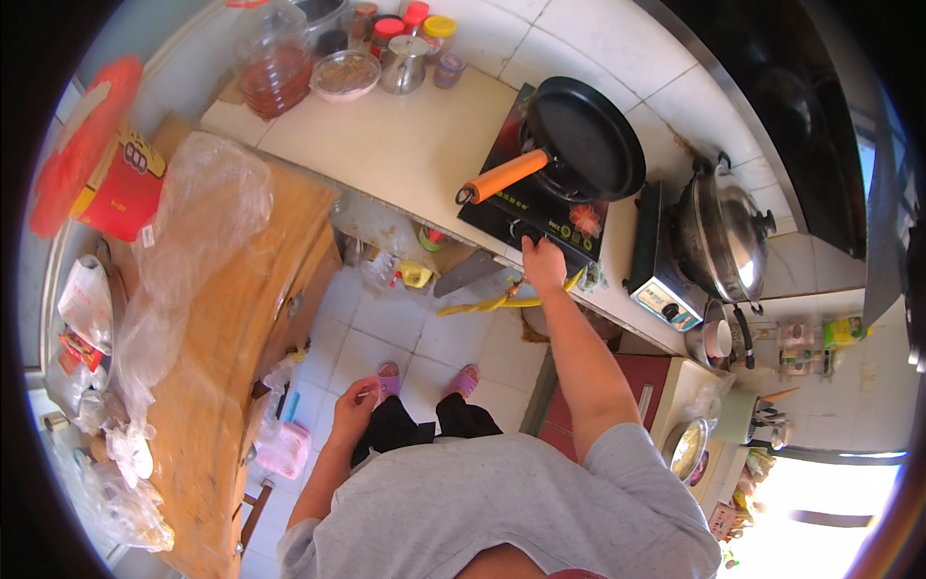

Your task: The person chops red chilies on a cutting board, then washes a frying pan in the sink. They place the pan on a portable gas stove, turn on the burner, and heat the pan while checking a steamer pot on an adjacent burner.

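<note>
My right hand point(544, 264) reaches out and grips the round black knob point(527, 233) on the front of a black glass-topped gas stove point(499, 195). A black frying pan point(586, 137) rests on the burner, its orange handle point(506, 176) pointing to the left over the stove's edge. The pan's inside looks bare. My left hand point(351, 412) hangs low at my side, away from the counter, with its fingers loosely curled. Whether it holds something small is unclear.
Right of the stove, a lidded steel wok point(727, 231) stands on a second stove point(662, 282). A yellow hose point(492, 305) hangs below the counter edge. Jars point(439, 32), a metal pot point(404, 65) and a jug point(275, 79) line the back. A wooden table point(217, 318) stands at left.
</note>
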Motion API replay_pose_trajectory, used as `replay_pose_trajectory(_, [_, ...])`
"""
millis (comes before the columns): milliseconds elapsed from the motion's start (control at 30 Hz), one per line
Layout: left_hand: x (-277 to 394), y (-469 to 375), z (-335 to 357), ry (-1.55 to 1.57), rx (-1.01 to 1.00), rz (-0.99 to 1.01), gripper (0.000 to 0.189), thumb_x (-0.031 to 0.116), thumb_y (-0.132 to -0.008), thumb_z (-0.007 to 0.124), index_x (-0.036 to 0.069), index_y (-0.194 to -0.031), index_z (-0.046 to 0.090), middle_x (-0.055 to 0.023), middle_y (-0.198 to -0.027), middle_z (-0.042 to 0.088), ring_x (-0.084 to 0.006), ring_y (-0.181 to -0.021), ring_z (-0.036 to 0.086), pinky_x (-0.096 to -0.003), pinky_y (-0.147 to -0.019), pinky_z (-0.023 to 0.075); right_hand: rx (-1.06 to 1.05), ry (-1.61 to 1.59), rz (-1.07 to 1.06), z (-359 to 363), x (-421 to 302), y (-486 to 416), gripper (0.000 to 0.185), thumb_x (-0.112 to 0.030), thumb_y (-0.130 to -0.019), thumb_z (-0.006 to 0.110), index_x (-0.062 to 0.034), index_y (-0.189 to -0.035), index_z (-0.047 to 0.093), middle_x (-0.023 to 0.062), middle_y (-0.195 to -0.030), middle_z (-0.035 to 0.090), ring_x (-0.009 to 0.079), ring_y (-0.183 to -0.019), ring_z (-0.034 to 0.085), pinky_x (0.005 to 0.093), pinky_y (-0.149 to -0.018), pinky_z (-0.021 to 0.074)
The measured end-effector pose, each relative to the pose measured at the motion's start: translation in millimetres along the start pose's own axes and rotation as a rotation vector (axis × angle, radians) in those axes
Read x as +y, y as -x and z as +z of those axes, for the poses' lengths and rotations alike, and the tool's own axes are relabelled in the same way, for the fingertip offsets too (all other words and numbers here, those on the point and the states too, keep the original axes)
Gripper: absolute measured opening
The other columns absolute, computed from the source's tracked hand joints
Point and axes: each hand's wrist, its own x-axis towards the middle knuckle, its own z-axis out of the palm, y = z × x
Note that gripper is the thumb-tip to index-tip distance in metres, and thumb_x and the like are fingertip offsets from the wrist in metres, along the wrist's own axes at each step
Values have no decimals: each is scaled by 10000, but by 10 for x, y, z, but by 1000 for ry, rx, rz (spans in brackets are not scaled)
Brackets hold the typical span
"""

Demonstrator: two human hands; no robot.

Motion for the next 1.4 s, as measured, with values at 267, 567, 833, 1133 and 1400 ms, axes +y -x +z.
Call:
replay_pose_trajectory(267, [190,24,162,-1,1,-29,268,95,-905,629,68,-1170,656,-52,-1052,688,-121,-927,626,-261,-818,493,-67,224,-19,-112,-204,-7,376,-362,-924,523,-8,-931,649,212,-953,689,381,-934,661,460,-820,518])
replay_pose_trajectory(567, [75,65,200,17,10,-50,240,124,-902,640,59,-1132,667,-42,-1014,691,-120,-920,628,-264,-816,492,-173,766,-385,-105,-268,-115,215,-104,-787,659,12,-967,678,151,-972,710,280,-884,714,358,-720,571])
replay_pose_trajectory(833, [41,133,130,46,23,-5,245,105,-910,624,58,-1148,657,-44,-1040,686,-120,-926,626,-260,-836,489,-417,1016,-307,-258,-689,-23,225,-103,-766,700,-22,-974,723,144,-1000,700,256,-860,719,387,-559,581])
replay_pose_trajectory(1133, [19,174,67,6,70,8,252,112,-900,628,79,-1147,665,-63,-1008,696,-124,-886,634,-270,-811,501,-273,130,27,-388,-75,-90,420,-414,-892,641,1,-926,695,154,-921,704,232,-821,708,364,-635,565])
replay_pose_trajectory(1400, [-105,89,77,46,61,56,272,131,-896,630,83,-1161,670,-56,-1000,682,-130,-865,619,-271,-825,496,-462,-1488,611,104,328,-203,339,-277,-842,763,23,-942,641,112,-878,690,210,-795,676,309,-701,580])
